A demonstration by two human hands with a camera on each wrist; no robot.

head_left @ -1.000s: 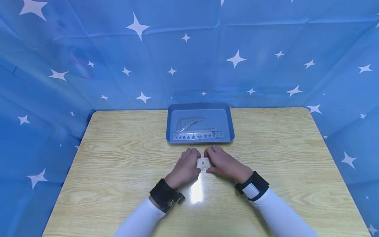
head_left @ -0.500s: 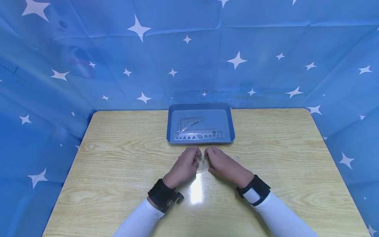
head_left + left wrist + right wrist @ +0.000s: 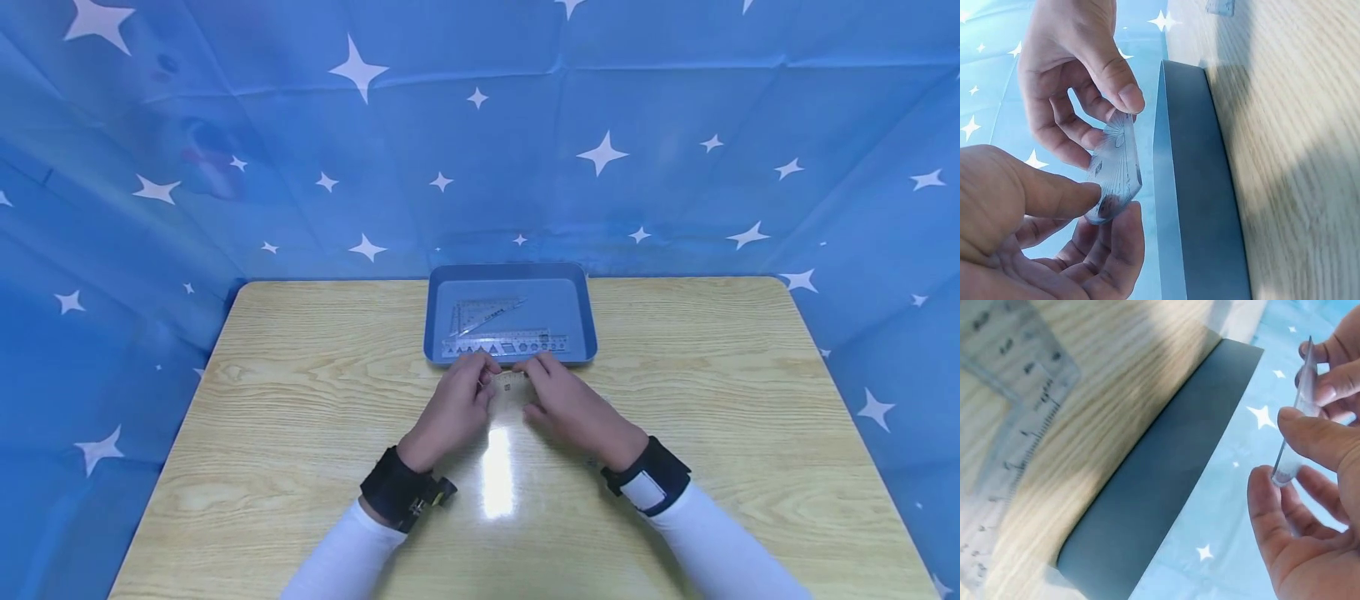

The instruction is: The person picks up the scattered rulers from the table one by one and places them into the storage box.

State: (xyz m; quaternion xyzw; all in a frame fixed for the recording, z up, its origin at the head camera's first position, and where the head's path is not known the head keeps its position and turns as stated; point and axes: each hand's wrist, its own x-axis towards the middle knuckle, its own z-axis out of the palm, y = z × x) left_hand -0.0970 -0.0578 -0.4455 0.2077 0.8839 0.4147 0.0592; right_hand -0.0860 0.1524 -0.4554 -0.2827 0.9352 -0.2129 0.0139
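In the head view, my left hand (image 3: 450, 412) and right hand (image 3: 581, 414) meet just in front of the blue tray (image 3: 555, 302). Between them they hold a clear protractor (image 3: 507, 382), each at one end. Its fan of printed lines shows in the left wrist view, where the left hand (image 3: 1041, 225) and right hand (image 3: 1066, 69) pinch it between thumb and fingers. From the right wrist view the protractor (image 3: 1287, 467) appears nearly edge-on, off the table. A clear set square (image 3: 1041, 419) lies on the table below my right hand, mostly hidden in the head view.
Inside the tray lie a clear set square (image 3: 476, 317) and a clear ruler (image 3: 510, 346) with cut-out shapes. The tray stands at the back edge of the wooden table (image 3: 315, 400). A blue curtain with white stars (image 3: 517, 183) hangs behind.
Both hands have moved forward and closer to the tray with the protractor. The protractor has tilted and shows less of its face to the head camera.
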